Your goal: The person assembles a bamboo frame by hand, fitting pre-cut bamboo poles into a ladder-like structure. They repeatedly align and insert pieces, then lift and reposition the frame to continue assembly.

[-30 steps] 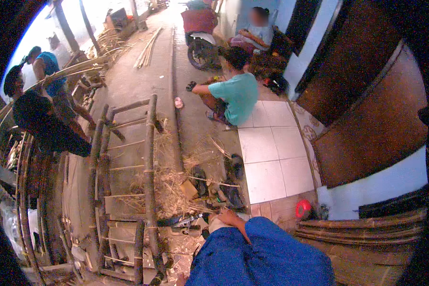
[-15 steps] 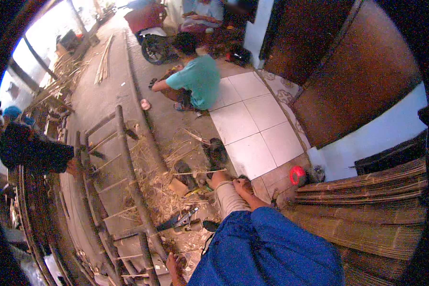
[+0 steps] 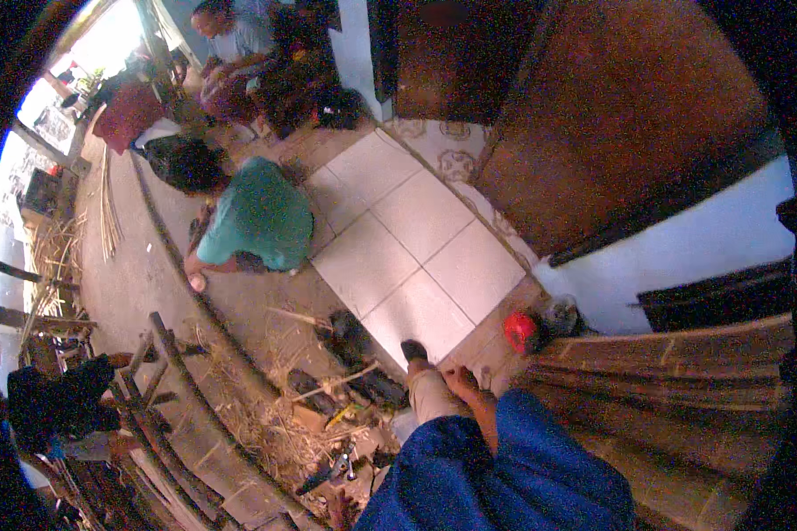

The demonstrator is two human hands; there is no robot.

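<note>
The view has swung right since the earlier frames: the person in the teal shirt (image 3: 261, 217) now crouches at upper left, the white floor tiles (image 3: 416, 257) sit mid-frame. Neither of the wearer's hands shows clearly, so their grip cannot be told. Smooth blue trousers (image 3: 496, 478) fill the bottom edge. Nearest lie fibrous straw shavings (image 3: 266, 425), a pair of pliers (image 3: 332, 469) and a rough bamboo ladder frame (image 3: 164, 416).

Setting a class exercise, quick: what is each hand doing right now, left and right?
Left hand: barely in view at the lower edge; fingers cannot be told.
Right hand: by the blue cloth, blurred; cannot be told.
</note>
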